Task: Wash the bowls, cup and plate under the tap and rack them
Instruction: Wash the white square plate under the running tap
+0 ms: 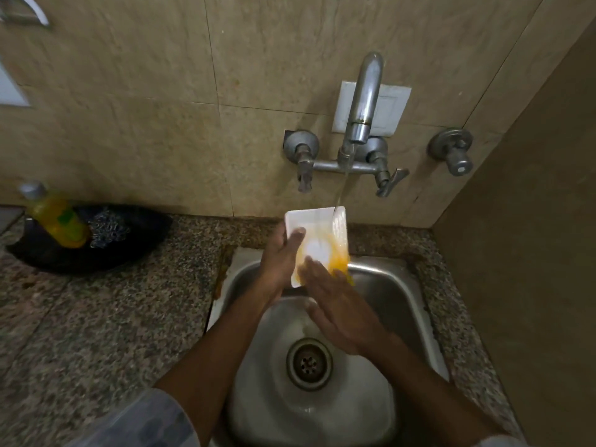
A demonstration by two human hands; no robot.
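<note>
Plate (317, 232): white, square, yellow-stained, tilted above sink (400, 291) back edge under tap (361, 124) stream. Left hand (279, 262) grasps its left edge; right hand (338, 309), fingers straight, rubs it.

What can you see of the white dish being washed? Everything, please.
The white dish is rectangular with rounded corners and a raised rim, smooth, maybe plastic or ceramic. It is held tilted over the sink, its inside facing the camera. Yellow-orange residue smears its lower right part. The tap's stream lands near its upper right corner. The left hand grips its left edge, thumb across the inside; the right hand rubs its lower part with straight fingers.
</note>
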